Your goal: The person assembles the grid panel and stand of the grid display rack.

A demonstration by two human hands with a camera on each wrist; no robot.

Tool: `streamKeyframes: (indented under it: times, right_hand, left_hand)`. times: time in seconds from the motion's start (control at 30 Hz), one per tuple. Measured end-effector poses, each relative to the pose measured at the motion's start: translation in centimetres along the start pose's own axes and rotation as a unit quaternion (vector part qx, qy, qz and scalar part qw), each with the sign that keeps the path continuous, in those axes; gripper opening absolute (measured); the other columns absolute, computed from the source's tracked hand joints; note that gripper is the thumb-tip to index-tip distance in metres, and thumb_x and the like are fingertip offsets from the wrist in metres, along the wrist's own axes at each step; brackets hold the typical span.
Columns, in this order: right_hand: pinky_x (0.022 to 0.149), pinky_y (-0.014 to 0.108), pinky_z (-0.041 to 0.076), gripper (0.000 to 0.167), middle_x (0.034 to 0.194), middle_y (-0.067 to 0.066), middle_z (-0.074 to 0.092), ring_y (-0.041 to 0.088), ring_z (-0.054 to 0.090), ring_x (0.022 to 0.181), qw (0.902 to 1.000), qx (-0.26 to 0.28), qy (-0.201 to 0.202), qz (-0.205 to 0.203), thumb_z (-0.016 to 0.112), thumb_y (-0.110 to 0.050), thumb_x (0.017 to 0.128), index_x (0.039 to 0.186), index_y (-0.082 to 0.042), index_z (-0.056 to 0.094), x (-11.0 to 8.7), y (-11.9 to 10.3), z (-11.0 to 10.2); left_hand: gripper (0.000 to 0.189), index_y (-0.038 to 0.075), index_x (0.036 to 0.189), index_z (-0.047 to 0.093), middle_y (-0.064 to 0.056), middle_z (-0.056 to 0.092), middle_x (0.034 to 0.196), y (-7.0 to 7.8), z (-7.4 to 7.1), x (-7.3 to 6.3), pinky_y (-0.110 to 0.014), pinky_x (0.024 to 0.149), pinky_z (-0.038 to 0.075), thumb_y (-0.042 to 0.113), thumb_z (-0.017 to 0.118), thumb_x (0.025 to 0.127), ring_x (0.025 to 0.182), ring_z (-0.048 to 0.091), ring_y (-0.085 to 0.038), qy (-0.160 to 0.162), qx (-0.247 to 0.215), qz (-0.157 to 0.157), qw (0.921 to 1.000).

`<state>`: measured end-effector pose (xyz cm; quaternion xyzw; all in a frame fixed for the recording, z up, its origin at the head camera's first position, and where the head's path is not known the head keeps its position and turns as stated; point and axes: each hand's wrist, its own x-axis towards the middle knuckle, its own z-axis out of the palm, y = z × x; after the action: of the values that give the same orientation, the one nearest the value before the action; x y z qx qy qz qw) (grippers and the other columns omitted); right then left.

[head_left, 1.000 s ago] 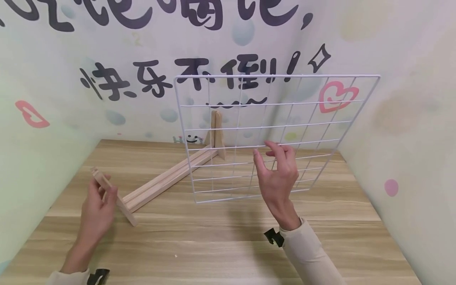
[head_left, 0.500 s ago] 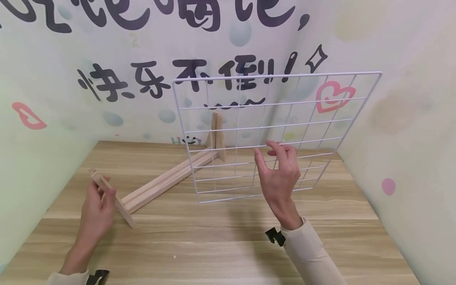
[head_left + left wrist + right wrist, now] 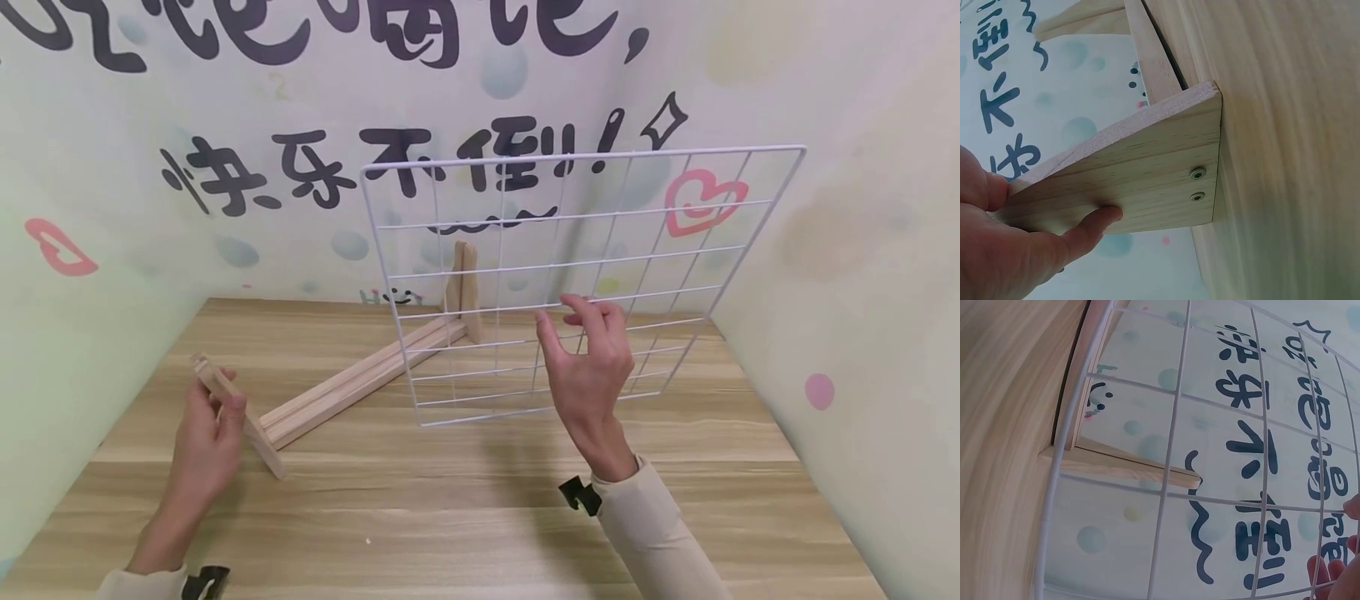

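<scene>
A wooden stand lies across the table, made of a long grooved bar [image 3: 367,375] with an upright board at each end. My left hand [image 3: 206,442] grips its near end board [image 3: 262,450], which leans to the left in the head view; two metal bolts [image 3: 1197,175] show on that board's outer face. The far end board [image 3: 465,292] stands close to the back wall, partly behind the wires. My right hand [image 3: 588,367] holds a white wire grid panel [image 3: 498,270] by its wires, fingers and thumb about the middle. The panel is tilted, right of the bar.
The wood-grain table [image 3: 450,517] meets a printed back wall [image 3: 315,242] with black lettering, and pale walls rise on both sides. A tiny white speck [image 3: 367,542] lies near the front.
The far end of the stand has shifted slightly to the right. The grid panel's top right corner has risen a little. Both hands keep nearly the same place and hold.
</scene>
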<state>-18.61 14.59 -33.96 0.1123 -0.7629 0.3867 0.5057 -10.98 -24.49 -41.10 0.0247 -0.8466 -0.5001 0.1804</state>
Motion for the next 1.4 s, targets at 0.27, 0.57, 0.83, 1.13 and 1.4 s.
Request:
streamKeyframes:
  times: [0.27, 0.57, 0.83, 1.13, 1.4]
  right_hand:
    - [0.071, 0.044, 0.051, 0.026, 0.088, 0.020, 0.060, 0.031, 0.068, 0.081, 1.0000, 0.001, 0.000, 0.003, 0.081, -0.014, 0.081, 0.102, -0.002, 0.072, 0.1, 0.1, -0.2]
    - [0.071, 0.043, 0.051, 0.025, 0.088, 0.019, 0.060, 0.030, 0.068, 0.080, 1.0000, 0.001, 0.005, 0.002, 0.081, -0.014, 0.081, 0.101, -0.002, 0.072, 0.2, 0.1, -0.2]
    - [0.070, 0.042, 0.051, 0.025, 0.087, 0.019, 0.061, 0.030, 0.068, 0.080, 0.9999, 0.001, 0.012, 0.002, 0.082, -0.013, 0.080, 0.101, -0.003, 0.073, 0.3, 0.2, -0.2]
    - [0.069, 0.043, 0.051, 0.025, 0.086, 0.019, 0.061, 0.031, 0.069, 0.079, 0.9999, 0.003, 0.015, 0.002, 0.081, -0.014, 0.080, 0.101, -0.002, 0.073, 0.4, 0.2, -0.2]
    - [0.070, 0.041, 0.050, 0.024, 0.086, 0.018, 0.061, 0.031, 0.069, 0.079, 0.9999, 0.002, 0.016, 0.004, 0.081, -0.014, 0.081, 0.100, -0.002, 0.073, 0.5, 0.3, -0.3]
  left_hand:
    - [0.049, -0.008, 0.147, 0.018, -0.039, 0.024, 0.150, -0.2, 0.2, 0.6, -0.077, 0.100, 0.024, 0.019, 0.033, 0.109, 0.135, 0.019, -0.065, -0.020, -0.007, 0.004, 0.9998]
    - [0.050, -0.007, 0.148, 0.016, -0.040, 0.021, 0.152, -0.3, 0.3, 1.2, -0.078, 0.099, 0.024, 0.021, 0.031, 0.109, 0.136, 0.018, -0.065, -0.045, -0.010, 0.006, 0.9989]
    - [0.048, -0.008, 0.146, 0.020, -0.039, 0.021, 0.153, -0.3, 0.5, 1.7, -0.077, 0.096, 0.028, 0.021, 0.032, 0.109, 0.133, 0.021, -0.067, -0.052, -0.006, 0.025, 0.9983]
    - [0.046, -0.007, 0.145, 0.023, -0.037, 0.024, 0.152, -0.3, 0.9, 2.3, -0.077, 0.093, 0.032, 0.019, 0.034, 0.109, 0.131, 0.026, -0.067, -0.056, -0.008, 0.046, 0.9974]
    - [0.047, -0.004, 0.147, 0.023, -0.038, 0.019, 0.154, -0.4, 1.2, 2.8, -0.079, 0.093, 0.031, 0.021, 0.034, 0.108, 0.133, 0.022, -0.067, -0.076, -0.019, 0.049, 0.9957]
